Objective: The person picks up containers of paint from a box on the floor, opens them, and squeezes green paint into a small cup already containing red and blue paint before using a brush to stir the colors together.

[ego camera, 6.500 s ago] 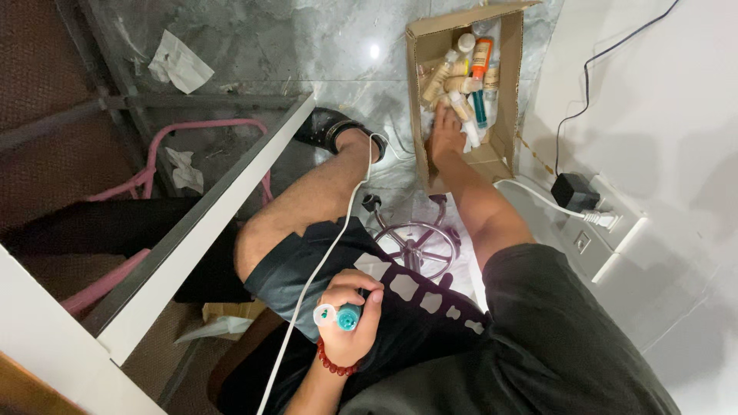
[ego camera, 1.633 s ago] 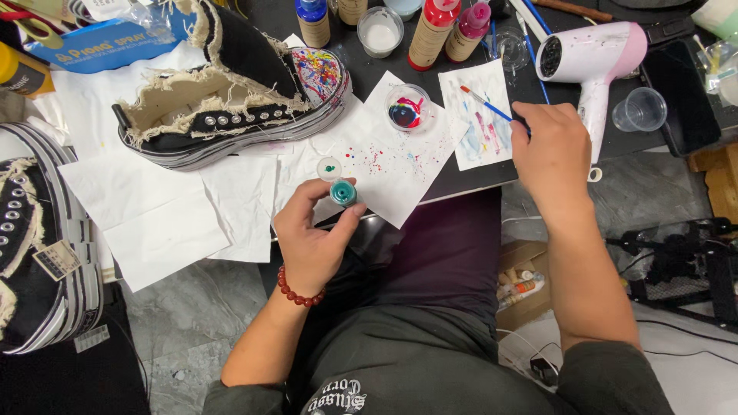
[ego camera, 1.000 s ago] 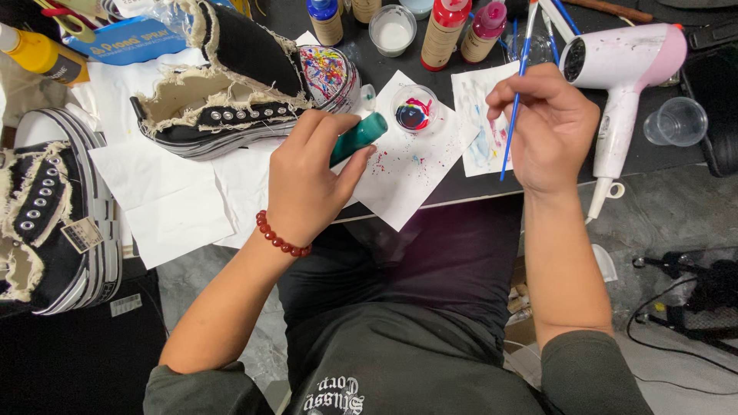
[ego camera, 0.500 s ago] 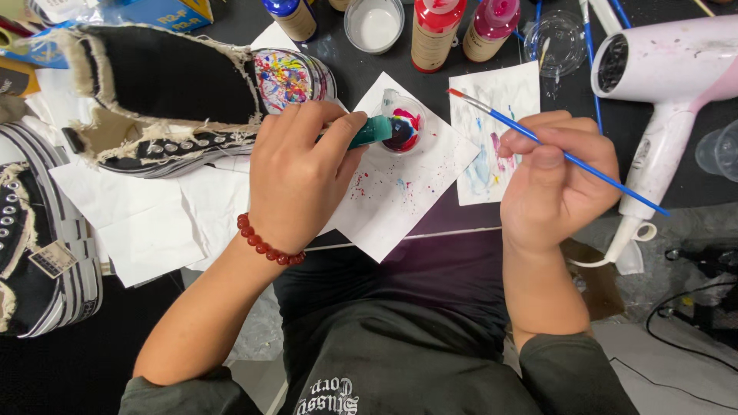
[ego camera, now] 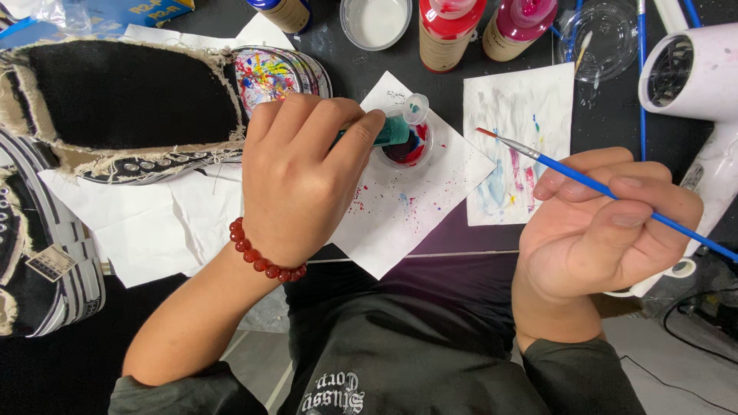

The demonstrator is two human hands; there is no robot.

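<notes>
A small teal plastic paint bottle point(ego camera: 393, 132) is lying tipped almost on its side at upper centre of the frame, its open flip cap point(ego camera: 416, 108) pointing down over a shallow round clear dish point(ego camera: 407, 146) holding red and dark blue paint. Most of the bottle's body is hiding under the left hand point(ego camera: 300, 177), whose fingers are curling closed around it; only the nozzle end is showing. A string of glossy red beads point(ego camera: 265, 260) is circling that wrist. The dish is sitting on a square of white paper point(ego camera: 400, 215) speckled with fine coloured dots.

At right of centre, the right hand point(ego camera: 603, 223) is closing loosely around a thin blue-handled paintbrush point(ego camera: 584, 180), pinching it between thumb and fingers; its reddish tip is hovering over a second white sheet point(ego camera: 516, 146) smeared with pale blue and pink strokes. The handle's far end is running off the right edge.

In the upper left, a frayed black canvas sneaker point(ego camera: 131, 100) with a paint-splattered toe cap is lying partly cut off. Along the top edge, red and pink paint bottles point(ego camera: 484, 27) and a white-filled cup point(ego camera: 377, 19) are being cropped, and a white hair dryer point(ego camera: 703, 100) is leaving the frame at right.
</notes>
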